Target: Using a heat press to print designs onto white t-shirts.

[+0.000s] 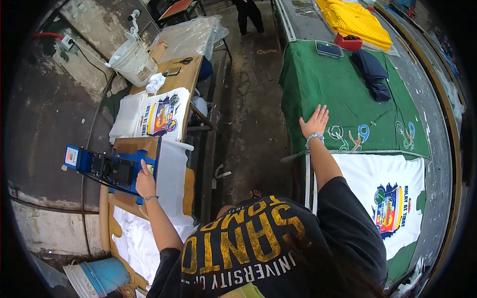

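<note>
My left hand (146, 181) is closed on the handle of a blue-and-black heat press (117, 171) at the left, its thumb pointing up. A white sheet (174, 164) hangs beside the press. My right hand (314, 121), wearing a scrunchie at the wrist, lies with fingers spread on a green cloth (328, 74) over the right table. Below it lies a white printed T-shirt (357, 179). Beyond the press, a stack of white printed pieces (129, 119) rests on a wooden table (192, 69). White fabric (139, 238) lies below the press.
A bucket (129, 64), scissors (185, 60) and plastic-covered material (189, 37) are at upper left. Yellow shirts (350, 20), a red box (348, 42) and dark folded fabric (370, 74) lie at upper right. Another person (248, 15) stands at the aisle's far end. A blue bucket (102, 273) is at lower left.
</note>
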Motion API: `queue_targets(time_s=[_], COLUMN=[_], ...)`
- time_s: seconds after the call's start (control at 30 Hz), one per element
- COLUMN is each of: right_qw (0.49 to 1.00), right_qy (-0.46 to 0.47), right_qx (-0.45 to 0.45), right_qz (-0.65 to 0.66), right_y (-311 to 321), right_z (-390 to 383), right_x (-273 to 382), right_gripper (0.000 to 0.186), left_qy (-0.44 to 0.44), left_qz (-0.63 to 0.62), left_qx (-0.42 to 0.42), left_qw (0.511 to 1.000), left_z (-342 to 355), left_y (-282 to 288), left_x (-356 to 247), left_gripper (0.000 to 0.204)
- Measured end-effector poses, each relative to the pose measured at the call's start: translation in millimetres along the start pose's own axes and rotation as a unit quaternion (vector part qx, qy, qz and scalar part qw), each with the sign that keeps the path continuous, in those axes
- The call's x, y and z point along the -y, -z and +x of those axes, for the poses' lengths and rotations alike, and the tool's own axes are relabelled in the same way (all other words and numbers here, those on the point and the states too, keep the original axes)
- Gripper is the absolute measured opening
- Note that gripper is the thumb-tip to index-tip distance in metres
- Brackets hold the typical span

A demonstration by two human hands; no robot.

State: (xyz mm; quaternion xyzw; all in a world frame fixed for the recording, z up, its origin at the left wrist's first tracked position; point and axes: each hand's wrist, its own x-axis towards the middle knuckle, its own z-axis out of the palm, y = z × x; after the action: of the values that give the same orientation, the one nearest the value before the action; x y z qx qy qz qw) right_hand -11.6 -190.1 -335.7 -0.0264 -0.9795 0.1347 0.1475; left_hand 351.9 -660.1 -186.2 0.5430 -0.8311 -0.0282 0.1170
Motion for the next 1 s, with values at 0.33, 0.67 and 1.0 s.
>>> queue_targets(time_s=[0.33,0.67,1.0], right_qw=[0.996,0.997,0.996], right_qy=[-0.015,-0.014,-0.025], right_qx=[0.088,0.082,0.089], right_qz=[0.001,0.0,0.003], right_y=[-0.4,1.2,1.7], right_z=[3.0,3.1,4.8], right_x=[-1.5,-0.6,-0.4], right_gripper=[0.083,0.082,0.088], left_qy=[-0.006,-0.007,0.008], left_qz=[-0.003,-0.005,-0.001], left_qx=[-0.004,-0.001,0.006], left_qw=[1.0,1.0,1.0], left_z=[1.6,1.4,1.2], left_y=[-1.8,-1.1,-0.4], left_x=[1.3,0.3,-1.0], left_gripper=[0.086,0.086,0.087])
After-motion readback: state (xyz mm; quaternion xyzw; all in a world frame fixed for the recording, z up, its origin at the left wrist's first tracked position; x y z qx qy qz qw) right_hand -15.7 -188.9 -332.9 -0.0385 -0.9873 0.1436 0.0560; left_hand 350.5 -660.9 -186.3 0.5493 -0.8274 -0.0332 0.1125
